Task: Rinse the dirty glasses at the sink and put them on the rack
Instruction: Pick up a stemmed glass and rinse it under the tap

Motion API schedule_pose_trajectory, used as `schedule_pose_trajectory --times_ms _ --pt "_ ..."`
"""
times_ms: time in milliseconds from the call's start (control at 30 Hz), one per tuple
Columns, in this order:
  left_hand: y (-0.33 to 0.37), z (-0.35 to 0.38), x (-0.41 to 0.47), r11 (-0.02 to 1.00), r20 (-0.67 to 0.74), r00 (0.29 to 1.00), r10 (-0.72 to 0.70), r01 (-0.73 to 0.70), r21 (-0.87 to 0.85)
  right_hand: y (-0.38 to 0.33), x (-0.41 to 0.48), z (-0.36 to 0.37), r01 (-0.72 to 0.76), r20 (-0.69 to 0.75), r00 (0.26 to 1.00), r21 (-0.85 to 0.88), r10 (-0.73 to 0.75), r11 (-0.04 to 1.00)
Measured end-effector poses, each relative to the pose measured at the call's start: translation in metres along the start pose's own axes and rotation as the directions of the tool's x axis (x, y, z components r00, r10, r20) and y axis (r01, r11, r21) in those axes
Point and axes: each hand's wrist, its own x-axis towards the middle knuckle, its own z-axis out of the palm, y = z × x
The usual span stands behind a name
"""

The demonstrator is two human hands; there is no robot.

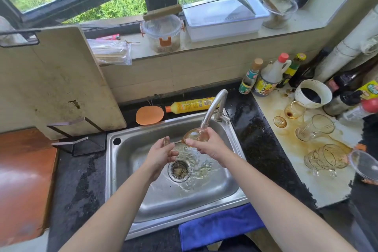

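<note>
Early on: one stemmed glass [194,136] is getting rinsed under the faucet [214,106] over the sink [126,170]. Three dirty glasses [315,128] are lying on the right counter [319,186], and the white rack [225,18] is seemingly holding no glasses. The right hand [208,145] is wrapping the bowl and the left hand [161,153] is pinching the foot, keeping the glass sideways.

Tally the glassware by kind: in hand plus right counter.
Amber stemmed: 2, the held stemmed glass and the lying stemmed glass
Clear tumbler: 1
Faceted clear mug: 1
Total: 4; the cropped clear piece at the right edge is not counted.
</note>
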Motion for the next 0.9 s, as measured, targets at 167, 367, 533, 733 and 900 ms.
schedule_pose_trajectory --times_ms 167,367,533,733,900 --pt "0.000 -0.001 -0.001 0.997 -0.015 0.998 0.059 -0.058 0.058 -0.003 -0.004 -0.002 0.046 0.015 0.999 0.024 -0.046 0.999" --pt "-0.003 0.007 -0.002 1.000 -0.030 0.999 0.022 -0.022 -0.009 -0.011 -0.004 0.000 0.030 -0.003 1.000 0.045 -0.029 0.999" --pt "0.000 0.010 -0.002 0.998 -0.017 0.999 0.043 -0.042 0.040 -0.010 -0.005 -0.010 0.006 0.037 0.999 0.010 -0.007 1.000" --pt "0.001 0.011 -0.002 0.997 0.002 1.000 0.029 -0.029 0.067 -0.009 -0.006 -0.017 0.058 0.034 0.998 -0.003 -0.058 0.998" --pt "-0.001 0.012 -0.001 0.998 0.003 1.000 -0.004 0.004 0.062 -0.009 -0.002 -0.016 0.051 -0.002 0.999 -0.007 -0.051 0.999"
